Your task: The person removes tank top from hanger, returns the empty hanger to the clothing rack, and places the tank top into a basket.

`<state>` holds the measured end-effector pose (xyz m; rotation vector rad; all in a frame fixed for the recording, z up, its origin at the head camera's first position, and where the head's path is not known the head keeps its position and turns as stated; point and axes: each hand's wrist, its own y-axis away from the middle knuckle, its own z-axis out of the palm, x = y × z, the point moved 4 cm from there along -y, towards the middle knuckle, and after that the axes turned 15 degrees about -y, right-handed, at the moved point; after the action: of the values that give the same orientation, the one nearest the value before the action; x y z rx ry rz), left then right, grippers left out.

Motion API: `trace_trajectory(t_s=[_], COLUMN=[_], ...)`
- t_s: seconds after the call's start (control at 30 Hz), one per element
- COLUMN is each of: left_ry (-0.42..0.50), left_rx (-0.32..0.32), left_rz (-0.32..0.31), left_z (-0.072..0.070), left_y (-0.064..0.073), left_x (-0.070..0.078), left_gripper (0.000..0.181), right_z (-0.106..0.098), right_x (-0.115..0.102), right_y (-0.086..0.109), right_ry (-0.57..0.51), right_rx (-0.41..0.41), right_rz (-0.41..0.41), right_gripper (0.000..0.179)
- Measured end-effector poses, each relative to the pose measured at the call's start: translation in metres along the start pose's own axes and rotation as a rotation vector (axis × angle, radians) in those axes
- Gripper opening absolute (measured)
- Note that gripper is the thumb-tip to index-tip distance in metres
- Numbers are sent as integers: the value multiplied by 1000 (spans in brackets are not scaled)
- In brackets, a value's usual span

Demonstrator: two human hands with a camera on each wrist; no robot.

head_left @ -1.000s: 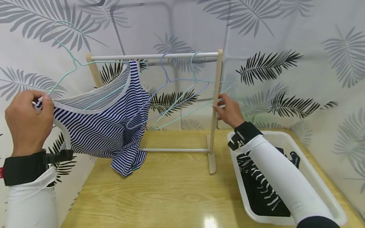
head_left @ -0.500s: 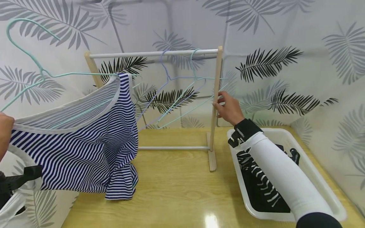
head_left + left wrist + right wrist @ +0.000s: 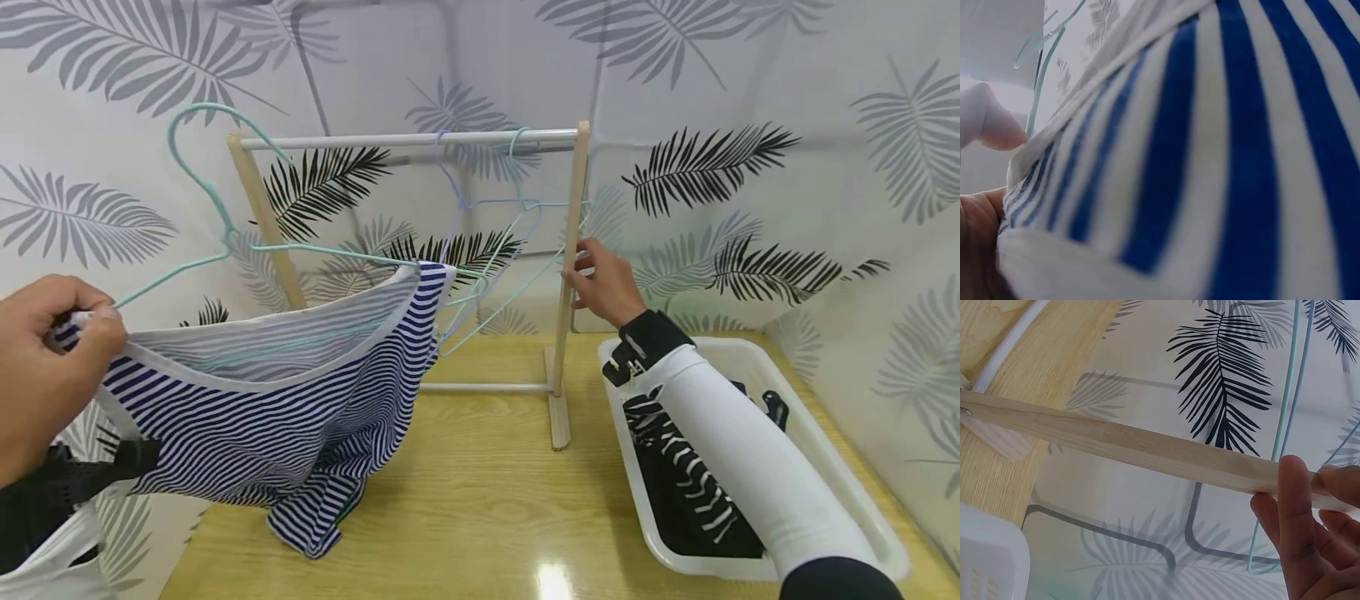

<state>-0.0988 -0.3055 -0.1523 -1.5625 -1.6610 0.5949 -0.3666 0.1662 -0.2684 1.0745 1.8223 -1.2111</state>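
My left hand (image 3: 52, 367) pinches the shoulder of a navy-and-white striped top (image 3: 300, 408), with the mint-green hanger (image 3: 225, 225) running inside the neckline. The hanger's hook points up, apart from the rack's bar, and the top hangs in front of the rack's left half. In the left wrist view, the striped cloth (image 3: 1210, 150) fills most of the picture beside my thumb and fingers. My right hand (image 3: 606, 283) grips the right wooden post (image 3: 572, 275) of the clothes rack. The right wrist view shows fingers and thumb around that post (image 3: 1166, 450).
A blue hanger (image 3: 453, 187) and another mint-green hanger (image 3: 517, 179) hang from the white bar (image 3: 360, 142). At the right, a white basket (image 3: 817, 400) holds dark and striped clothes (image 3: 690, 475). The rack stands on a wood-grain table (image 3: 480, 500) before a leaf-patterned curtain.
My left hand moved the top nearer and left, then back to the right, with the hanger's right end now lower. The hanging blue hanger has swung. My right hand stayed on the post.
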Motion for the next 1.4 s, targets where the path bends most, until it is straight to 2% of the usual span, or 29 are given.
trace_trajectory(t_s=[0.1, 0.2, 0.3, 0.43, 0.53, 0.77, 1.07, 1.23, 1.4], left_ry=[49, 131, 201, 235, 254, 329, 410, 460, 479], left_rx=[-44, -50, -85, -149, -204, -306, -353, -372, -383], left_rz=[45, 133, 216, 297, 330, 347, 349, 337, 324], left_z=[16, 32, 45, 62, 75, 107, 143, 155, 159], left_y=[2, 6, 9, 15, 24, 47, 61, 68, 72], left_x=[11, 22, 33, 49, 59, 73, 81, 86, 88], left_gripper=[13, 9, 12, 18, 20, 21, 20, 20, 20], right_z=[-1, 0, 0, 0, -1, -1, -3, -8, -13], right_x=[1, 2, 3, 4, 5, 4, 4, 3, 1], right_y=[0, -1, -2, -4, -6, -8, -10, -11, -12], right_ry=[-8, -19, -29, -38, -39, -24, -14, -3, 40], right_rx=[-3, -8, -21, -35, -39, -44, -74, -98, -115], right_rz=[11, 19, 16, 7, 9, 26, 40, 59, 51], right_gripper=[38, 38, 38, 38, 38, 37, 39, 42, 45])
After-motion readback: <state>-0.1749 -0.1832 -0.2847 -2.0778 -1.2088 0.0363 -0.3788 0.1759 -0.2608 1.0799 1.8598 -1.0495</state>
